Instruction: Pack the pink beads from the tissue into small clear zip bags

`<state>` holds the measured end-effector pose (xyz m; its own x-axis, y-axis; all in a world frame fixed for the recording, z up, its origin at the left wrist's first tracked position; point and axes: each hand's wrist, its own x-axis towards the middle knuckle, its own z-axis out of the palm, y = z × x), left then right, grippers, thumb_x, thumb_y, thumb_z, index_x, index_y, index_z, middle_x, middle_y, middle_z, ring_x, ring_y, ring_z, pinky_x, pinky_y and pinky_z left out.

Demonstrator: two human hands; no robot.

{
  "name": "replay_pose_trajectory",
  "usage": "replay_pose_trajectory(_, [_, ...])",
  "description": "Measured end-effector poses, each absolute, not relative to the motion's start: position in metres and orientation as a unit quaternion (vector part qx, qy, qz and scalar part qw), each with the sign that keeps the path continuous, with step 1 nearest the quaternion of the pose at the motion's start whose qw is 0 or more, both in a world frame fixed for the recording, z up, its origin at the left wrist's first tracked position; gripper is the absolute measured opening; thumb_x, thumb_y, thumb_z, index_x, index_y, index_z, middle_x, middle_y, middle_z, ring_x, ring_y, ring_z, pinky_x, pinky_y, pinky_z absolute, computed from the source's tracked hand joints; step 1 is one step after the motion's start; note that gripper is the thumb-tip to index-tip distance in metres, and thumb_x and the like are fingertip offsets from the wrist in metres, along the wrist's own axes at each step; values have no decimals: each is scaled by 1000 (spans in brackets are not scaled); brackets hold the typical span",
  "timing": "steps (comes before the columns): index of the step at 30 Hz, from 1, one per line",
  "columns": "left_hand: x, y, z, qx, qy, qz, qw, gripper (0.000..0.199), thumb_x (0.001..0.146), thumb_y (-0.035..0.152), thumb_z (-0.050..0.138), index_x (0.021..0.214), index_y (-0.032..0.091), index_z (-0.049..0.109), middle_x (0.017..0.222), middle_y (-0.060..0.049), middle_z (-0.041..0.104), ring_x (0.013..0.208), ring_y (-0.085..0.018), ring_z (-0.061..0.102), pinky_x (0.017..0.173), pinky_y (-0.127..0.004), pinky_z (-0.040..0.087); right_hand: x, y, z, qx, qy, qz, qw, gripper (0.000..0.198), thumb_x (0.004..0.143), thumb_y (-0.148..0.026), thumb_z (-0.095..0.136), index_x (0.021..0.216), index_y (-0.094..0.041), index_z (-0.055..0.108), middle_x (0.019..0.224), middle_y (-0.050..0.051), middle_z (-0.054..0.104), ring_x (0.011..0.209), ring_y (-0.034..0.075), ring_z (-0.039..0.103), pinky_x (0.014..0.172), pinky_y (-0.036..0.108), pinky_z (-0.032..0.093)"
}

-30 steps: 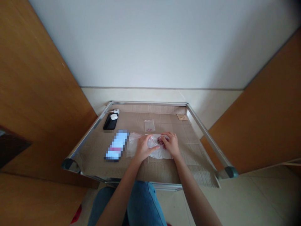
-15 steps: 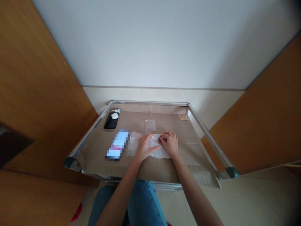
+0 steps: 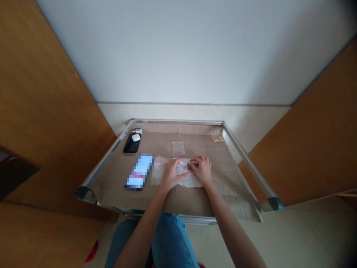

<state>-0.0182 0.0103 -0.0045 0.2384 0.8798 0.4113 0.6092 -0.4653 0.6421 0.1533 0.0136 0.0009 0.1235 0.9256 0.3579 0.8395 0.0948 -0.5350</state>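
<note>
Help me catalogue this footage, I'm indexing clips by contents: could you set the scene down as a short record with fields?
Left hand: spread, thumb apart from fingers, between clear plastic and a whitish sheet
Right hand: fingertips at small dark red pieces; grip unclear
Beyond the hands: small clear bag, a few reddish bits at its near end
Left side: phone, screen pixelated; flat black object bearing a white case
Far right corner: brown card
Surface: cardboard within a metal frame

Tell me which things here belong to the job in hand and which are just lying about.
Probably the job: small red pieces; thin plastic beneath them; small clear bag.

Probably lying about: phone; black slab; white case; white plug; brown card.
</note>
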Motion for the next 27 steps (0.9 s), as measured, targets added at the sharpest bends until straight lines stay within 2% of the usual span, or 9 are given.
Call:
replay_pose_trajectory(6, [-18,11,-5,767,489,375,181,61,60,54,69,109,23,52,103,-4,62,96,-22,55,89,-39,39,156,13,8,-564,-671,175,448,26,80,-42,52,83,-22,68,96,6,63,92,20,51,83,34,34])
replay_pose_trajectory(11, [-18,11,-4,763,488,384,181,61,60,52,70,110,21,52,104,-6,62,98,-23,55,90,-41,39,153,8,14,-548,-711,178,404,22,80,-40,54,83,-26,69,103,3,63,99,20,49,87,36,31])
replay_pose_trajectory(18, [-18,10,-4,762,485,386,187,60,60,51,70,110,22,52,103,-5,62,96,-23,56,90,-40,40,155,13,3,-645,-675,78,349,22,80,-39,55,89,-25,70,101,6,62,98,22,47,80,34,33])
replay_pose_trajectory(27, [-18,9,-3,762,489,383,186,60,61,50,70,111,22,51,105,-5,61,99,-23,55,91,-40,39,149,11,3,-663,-688,59,288,16,79,-34,56,85,-27,70,104,5,60,100,23,44,78,34,32])
